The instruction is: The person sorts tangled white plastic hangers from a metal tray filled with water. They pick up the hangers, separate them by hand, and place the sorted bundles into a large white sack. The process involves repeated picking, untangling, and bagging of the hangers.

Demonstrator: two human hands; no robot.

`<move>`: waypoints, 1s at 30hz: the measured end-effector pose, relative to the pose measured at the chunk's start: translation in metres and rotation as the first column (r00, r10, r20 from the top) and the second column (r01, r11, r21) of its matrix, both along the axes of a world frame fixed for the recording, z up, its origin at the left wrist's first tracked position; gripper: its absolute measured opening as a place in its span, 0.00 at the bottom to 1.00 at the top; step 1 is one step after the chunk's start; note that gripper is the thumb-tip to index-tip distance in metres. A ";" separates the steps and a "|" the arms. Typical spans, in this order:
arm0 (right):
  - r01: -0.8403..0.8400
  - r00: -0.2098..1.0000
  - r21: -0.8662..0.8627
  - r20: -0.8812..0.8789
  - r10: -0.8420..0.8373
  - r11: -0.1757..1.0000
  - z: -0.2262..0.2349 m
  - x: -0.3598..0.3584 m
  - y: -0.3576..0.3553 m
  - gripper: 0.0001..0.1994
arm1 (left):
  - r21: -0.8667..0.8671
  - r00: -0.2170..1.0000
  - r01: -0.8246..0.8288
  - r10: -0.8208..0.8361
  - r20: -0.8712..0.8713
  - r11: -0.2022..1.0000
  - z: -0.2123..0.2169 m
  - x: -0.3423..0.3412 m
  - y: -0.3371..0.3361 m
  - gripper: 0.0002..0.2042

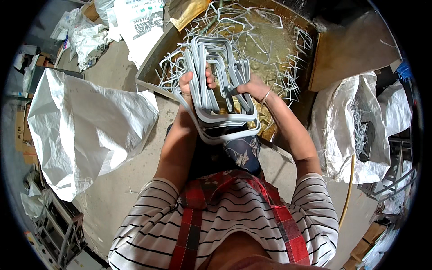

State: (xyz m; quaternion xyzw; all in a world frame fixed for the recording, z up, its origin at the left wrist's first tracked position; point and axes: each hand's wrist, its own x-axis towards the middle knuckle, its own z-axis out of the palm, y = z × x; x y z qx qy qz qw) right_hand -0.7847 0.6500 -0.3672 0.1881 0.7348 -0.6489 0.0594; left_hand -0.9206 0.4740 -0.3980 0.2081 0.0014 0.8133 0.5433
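Note:
A stack of grey rectangular plastic frames with rounded corners is held up in front of me, over the near edge of a wide metal tray. My left hand is closed round the left side of the stack, fingers through the openings. On the right side, my right hand grips the frames, its thumb reaching inside. One frame sits askew below the others. Loose frames and thin pale plastic scraps are scattered in the tray.
A large white woven sack stands at the left. Another white sack, at the right, has pale scraps inside. A brown panel borders the tray's right side. A yellowish stick leans near the right sack.

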 end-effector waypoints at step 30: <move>0.248 0.968 -0.583 0.167 -0.185 0.774 -0.090 0.014 0.004 0.20 | -0.231 0.975 -0.140 0.175 0.137 0.963 0.059 0.058 0.009 0.34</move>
